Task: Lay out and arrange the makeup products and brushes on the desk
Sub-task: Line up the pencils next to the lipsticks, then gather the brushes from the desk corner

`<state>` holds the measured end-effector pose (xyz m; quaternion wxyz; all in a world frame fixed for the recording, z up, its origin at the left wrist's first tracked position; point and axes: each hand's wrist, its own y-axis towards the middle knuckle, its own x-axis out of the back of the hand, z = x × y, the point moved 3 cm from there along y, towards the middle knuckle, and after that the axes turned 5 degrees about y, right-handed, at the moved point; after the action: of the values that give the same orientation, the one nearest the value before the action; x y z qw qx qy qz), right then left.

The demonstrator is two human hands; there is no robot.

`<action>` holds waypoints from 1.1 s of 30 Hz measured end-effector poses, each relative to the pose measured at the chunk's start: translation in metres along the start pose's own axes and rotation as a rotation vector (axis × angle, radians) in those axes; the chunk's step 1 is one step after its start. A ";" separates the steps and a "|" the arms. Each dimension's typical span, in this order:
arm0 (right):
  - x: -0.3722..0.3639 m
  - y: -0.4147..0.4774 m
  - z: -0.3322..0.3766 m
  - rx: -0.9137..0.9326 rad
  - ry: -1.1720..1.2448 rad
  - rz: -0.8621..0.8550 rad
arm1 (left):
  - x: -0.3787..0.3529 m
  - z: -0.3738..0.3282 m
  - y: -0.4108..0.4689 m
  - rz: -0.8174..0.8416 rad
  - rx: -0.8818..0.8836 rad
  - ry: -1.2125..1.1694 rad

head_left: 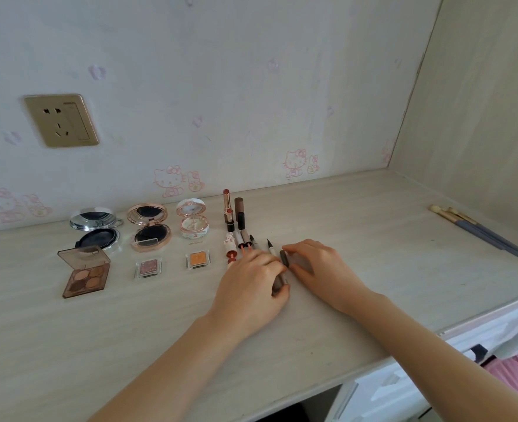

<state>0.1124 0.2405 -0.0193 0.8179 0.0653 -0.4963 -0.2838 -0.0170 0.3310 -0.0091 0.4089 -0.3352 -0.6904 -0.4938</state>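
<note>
While the left hand [251, 278] curls round a brown pencil [283, 259] at mid-desk, the right hand [318, 263] pinches its far end between forefinger and thumb. The pencil lies low over the desk [373, 239], just right of a liner pen [271, 249] and a row of lip tubes [241, 239]. Further left, three open compacts [149, 226] and an eyeshadow palette [85, 272] are laid out; brushes [480, 233] lie well apart, far right.

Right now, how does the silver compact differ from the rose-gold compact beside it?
The silver compact has a plain chrome rim; the rose-gold compact has an ornate pinkish-gold rim. The silver compact lies left of the rose-gold compact. Both are round, open and dark inside.
</note>
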 end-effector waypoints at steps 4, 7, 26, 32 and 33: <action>0.006 -0.004 -0.001 -0.025 -0.017 -0.007 | 0.002 -0.003 0.000 -0.004 0.000 -0.014; 0.015 -0.009 -0.006 -0.039 -0.049 -0.003 | 0.004 -0.008 0.002 -0.015 0.006 -0.024; 0.135 -0.084 -0.103 -0.309 -0.292 -0.108 | -0.059 -0.113 0.085 0.114 -0.006 -0.239; 0.163 -0.102 -0.139 -0.403 -0.346 -0.145 | -0.090 -0.159 0.121 0.143 -0.093 -0.266; 0.169 -0.104 -0.143 -0.415 -0.355 -0.161 | -0.094 -0.166 0.127 0.143 -0.109 -0.263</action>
<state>0.2506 0.0396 -0.0007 0.6888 -0.1150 -0.5562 -0.4506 0.1730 0.2038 -0.0117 0.3303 -0.4669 -0.6845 -0.4520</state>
